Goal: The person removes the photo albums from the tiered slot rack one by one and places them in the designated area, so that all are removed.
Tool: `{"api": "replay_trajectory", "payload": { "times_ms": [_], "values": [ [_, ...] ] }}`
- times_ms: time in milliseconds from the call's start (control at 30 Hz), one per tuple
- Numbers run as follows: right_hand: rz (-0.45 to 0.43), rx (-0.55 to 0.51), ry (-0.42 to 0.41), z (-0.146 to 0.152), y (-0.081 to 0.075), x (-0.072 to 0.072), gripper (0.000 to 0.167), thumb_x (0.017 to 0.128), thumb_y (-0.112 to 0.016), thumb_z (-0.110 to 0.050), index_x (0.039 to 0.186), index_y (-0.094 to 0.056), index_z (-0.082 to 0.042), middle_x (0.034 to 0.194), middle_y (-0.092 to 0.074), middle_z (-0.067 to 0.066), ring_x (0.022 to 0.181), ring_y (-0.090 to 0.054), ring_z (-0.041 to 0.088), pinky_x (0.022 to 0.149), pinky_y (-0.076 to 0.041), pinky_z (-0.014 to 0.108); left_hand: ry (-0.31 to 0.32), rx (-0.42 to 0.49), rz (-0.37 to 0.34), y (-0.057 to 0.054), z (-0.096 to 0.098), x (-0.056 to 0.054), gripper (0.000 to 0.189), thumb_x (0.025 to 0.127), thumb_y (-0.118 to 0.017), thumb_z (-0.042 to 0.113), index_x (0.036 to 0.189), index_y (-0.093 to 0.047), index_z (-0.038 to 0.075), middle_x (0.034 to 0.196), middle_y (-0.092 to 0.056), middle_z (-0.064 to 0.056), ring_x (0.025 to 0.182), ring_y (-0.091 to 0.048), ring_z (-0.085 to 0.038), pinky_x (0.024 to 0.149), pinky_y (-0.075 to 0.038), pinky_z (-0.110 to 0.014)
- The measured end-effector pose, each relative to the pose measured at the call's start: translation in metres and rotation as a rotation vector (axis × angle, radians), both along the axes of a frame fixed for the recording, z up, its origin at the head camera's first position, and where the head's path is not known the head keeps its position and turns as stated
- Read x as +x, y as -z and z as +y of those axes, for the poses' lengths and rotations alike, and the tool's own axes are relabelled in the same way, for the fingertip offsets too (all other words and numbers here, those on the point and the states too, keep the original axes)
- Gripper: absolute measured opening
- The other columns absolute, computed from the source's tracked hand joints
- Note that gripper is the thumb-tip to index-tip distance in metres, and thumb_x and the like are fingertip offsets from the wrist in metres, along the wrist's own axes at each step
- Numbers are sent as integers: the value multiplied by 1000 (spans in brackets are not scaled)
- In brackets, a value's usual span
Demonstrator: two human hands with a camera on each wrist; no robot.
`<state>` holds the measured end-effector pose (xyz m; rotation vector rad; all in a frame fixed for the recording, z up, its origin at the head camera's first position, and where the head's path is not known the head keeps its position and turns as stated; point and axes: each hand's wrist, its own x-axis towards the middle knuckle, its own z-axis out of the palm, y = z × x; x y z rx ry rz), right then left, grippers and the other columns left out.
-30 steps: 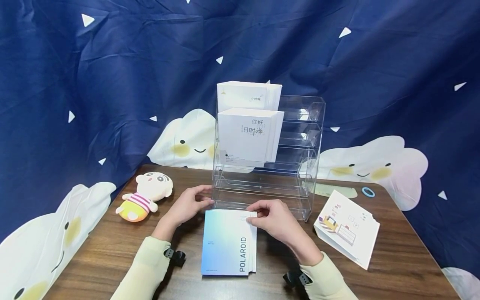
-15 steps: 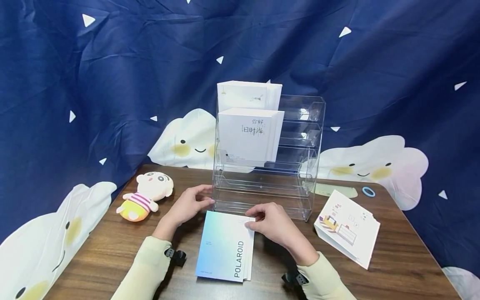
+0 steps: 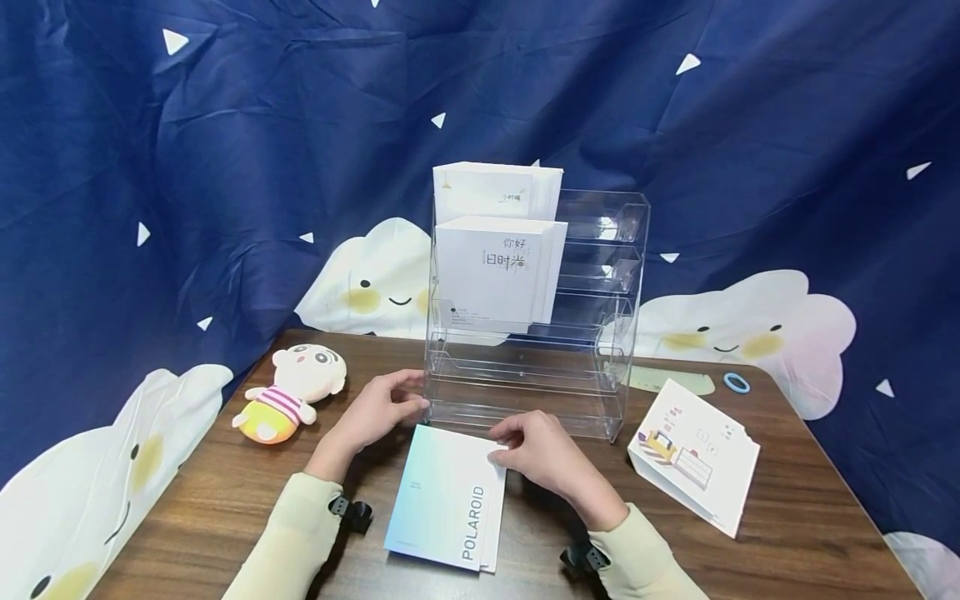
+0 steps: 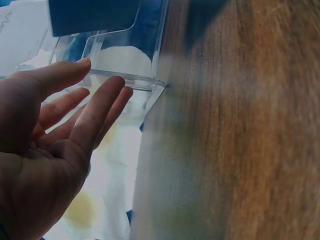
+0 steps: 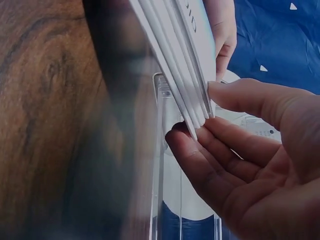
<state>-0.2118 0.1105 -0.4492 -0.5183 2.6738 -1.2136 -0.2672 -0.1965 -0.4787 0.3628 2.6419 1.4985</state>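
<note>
A stack of thin white-and-blue booklets marked POLAROID lies at an angle near the front of the table. My right hand pinches its far right corner. In the right wrist view, the thumb is on the front cover and the fingertips reach behind several layers of the booklets. My left hand is at the lower left front of a clear acrylic tiered rack. Its fingers are fairly straight in the left wrist view, with fingertips close to or touching the clear edge.
White booklets stand in the rack's left half on two upper tiers. Another white booklet stack lies at right. Behind it are a pale green comb and a blue ring. A plush doll lies at left.
The right hand has drawn the POLAROID booklets slightly toward the front and left, turning them clockwise so their near end swings left. The left hand and rack stay in place.
</note>
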Motion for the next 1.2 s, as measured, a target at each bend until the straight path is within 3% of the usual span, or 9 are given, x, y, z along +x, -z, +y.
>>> {"api": "replay_trajectory", "payload": {
  "times_ms": [367, 1200],
  "values": [
    [-17, 3, -9, -2, 6, 0, 17, 91, -88, -8, 108, -85, -5, 90, -79, -2, 83, -68, 9, 75, -58, 24, -1, -12, 13, 0, 0, 0, 53, 106, -77, 16, 155, -62, 3, 145, -74, -20, 124, -78, -32, 102, -66, -45],
    [-22, 26, -2, -3, 16, -1, 26, 85, -90, -5, 110, -84, 2, 90, -81, 2, 81, -69, 7, 73, -59, 25, -5, -26, 15, -1, 1, 0, 52, 106, -77, 16, 155, -63, 3, 145, -74, -19, 125, -77, -32, 108, -63, -50]
  ]
}}
